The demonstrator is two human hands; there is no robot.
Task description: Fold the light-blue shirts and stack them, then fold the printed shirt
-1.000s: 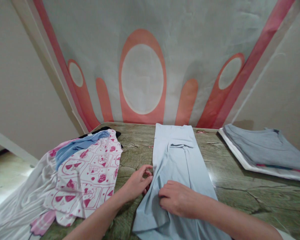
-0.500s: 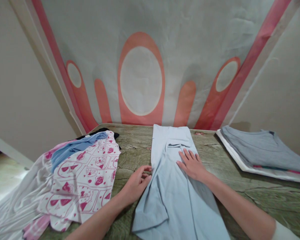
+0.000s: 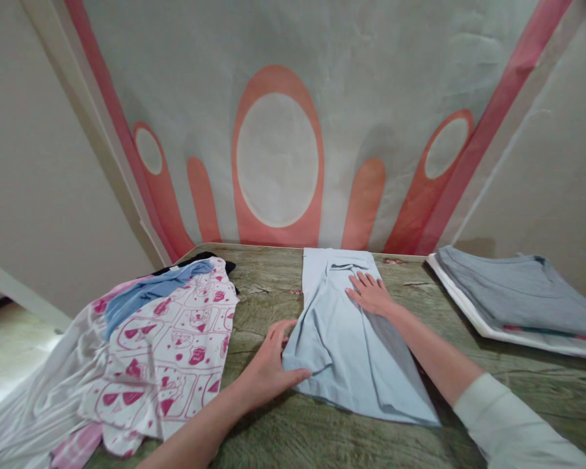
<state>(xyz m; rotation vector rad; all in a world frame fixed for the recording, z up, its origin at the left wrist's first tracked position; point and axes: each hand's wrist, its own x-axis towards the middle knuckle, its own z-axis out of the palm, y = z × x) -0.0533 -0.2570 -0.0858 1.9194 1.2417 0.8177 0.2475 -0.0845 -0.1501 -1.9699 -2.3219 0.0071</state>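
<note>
A light blue garment [image 3: 344,339] lies lengthwise in the middle of the wood-grain table [image 3: 273,286], folded into a narrow strip. My right hand [image 3: 370,294] rests flat and open on its far part, fingers spread toward the collar. My left hand [image 3: 269,367] is at the garment's near left edge, its thumb over the cloth and its fingers under it, pinching the folded sleeve area.
A heap of clothes [image 3: 141,352], white with pink print, blue and black pieces, hangs over the table's left side. Folded grey and white garments [image 3: 517,296] are stacked at the right. A painted backdrop [image 3: 278,143] rises behind the table.
The garment has slid away from me, so its near hem now lies on the table. My right hand went from the near part to the far part. My left hand took hold of the left edge.
</note>
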